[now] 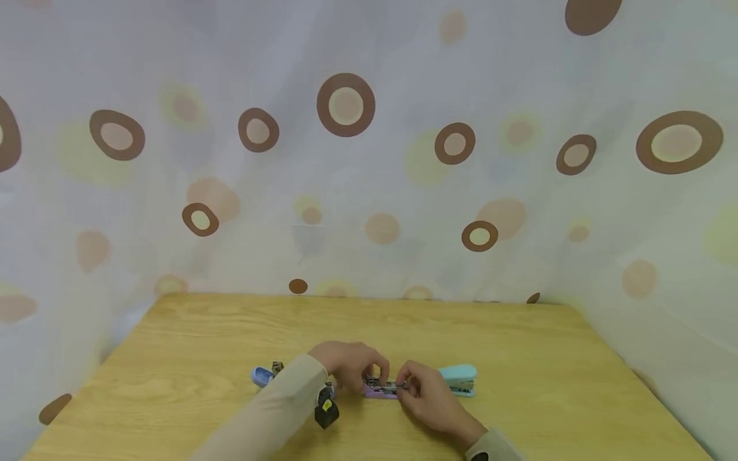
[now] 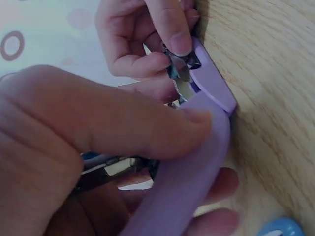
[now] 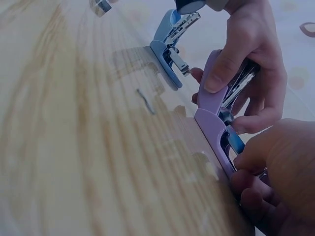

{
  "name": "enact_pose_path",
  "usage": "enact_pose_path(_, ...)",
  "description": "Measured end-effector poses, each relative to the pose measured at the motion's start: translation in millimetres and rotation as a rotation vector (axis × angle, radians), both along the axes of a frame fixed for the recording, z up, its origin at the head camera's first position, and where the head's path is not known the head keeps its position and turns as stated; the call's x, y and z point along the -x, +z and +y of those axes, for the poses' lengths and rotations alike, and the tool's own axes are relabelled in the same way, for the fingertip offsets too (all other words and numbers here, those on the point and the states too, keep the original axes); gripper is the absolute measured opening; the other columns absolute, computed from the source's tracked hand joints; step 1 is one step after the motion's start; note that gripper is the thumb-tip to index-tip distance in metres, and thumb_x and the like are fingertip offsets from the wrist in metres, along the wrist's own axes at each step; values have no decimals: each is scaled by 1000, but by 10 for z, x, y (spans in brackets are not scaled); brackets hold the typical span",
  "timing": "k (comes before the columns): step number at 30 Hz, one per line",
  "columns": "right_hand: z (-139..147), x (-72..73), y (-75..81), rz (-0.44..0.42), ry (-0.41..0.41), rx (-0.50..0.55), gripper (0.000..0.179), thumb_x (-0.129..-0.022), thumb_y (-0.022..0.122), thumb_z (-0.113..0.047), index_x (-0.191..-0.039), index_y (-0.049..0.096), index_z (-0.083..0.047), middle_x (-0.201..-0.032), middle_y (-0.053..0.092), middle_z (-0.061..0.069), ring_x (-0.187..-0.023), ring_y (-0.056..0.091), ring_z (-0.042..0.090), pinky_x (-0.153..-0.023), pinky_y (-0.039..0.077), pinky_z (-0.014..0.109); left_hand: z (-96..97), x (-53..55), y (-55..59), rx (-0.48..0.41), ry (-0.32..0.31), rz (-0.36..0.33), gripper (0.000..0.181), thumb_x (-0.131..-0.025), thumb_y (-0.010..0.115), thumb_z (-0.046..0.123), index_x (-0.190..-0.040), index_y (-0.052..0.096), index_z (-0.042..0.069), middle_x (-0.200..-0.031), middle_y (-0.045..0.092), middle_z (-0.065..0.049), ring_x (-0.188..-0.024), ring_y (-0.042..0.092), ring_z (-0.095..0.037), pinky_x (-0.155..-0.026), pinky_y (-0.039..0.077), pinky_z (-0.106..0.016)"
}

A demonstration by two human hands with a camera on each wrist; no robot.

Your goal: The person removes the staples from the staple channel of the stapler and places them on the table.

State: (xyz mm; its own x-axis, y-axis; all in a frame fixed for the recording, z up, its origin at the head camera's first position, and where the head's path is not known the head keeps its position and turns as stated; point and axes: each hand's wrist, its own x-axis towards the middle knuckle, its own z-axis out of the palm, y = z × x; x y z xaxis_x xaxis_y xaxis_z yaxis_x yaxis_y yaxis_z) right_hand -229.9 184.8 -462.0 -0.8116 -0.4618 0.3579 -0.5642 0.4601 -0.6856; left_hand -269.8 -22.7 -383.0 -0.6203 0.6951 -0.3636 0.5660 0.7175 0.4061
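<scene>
A purple stapler [image 1: 380, 394] lies on the table with its top swung up and back from the base. My left hand [image 1: 348, 363] grips the raised purple cover [image 2: 197, 147], thumb on its outside and fingers behind. My right hand [image 1: 429, 397] is at the other end of the base, where thumb and fingertips pinch a small metal piece [image 2: 181, 71] over the stapler's inner parts. Whether this piece is loose staples or part of the stapler, I cannot tell. In the right wrist view the purple base [image 3: 214, 130] lies between both hands.
A blue stapler [image 1: 261, 376] stands opened up to the left, partly behind the left sleeve. To the right, a light-blue stapler [image 1: 458, 372] sits behind the right hand. A thin grey strip [image 3: 145, 102] lies on the wooden table [image 1: 519, 358]. A patterned curtain borders the table.
</scene>
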Motion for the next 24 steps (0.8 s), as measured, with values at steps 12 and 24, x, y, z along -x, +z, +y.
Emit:
enact_pose_path(12, -20, 18, 23, 18, -9, -7, 18, -82, 65, 6, -88, 60, -10, -71, 55, -2, -53, 44, -3, -46, 41, 19, -92, 44, -88, -122, -109, 109, 23, -80, 68, -2, -88, 59, 18, -82, 57, 9, -66, 47, -3, -61, 39, -18)
enact_pose_path(24, -24, 19, 18, -4, -4, -11, 17, -83, 64, 5, -89, 60, -10, -73, 56, -1, -53, 43, -3, -47, 40, 19, -82, 46, -80, -69, -129, 128, 39, -82, 69, 1, -111, 64, 27, -104, 62, 5, -94, 56, -5, -79, 47, -21)
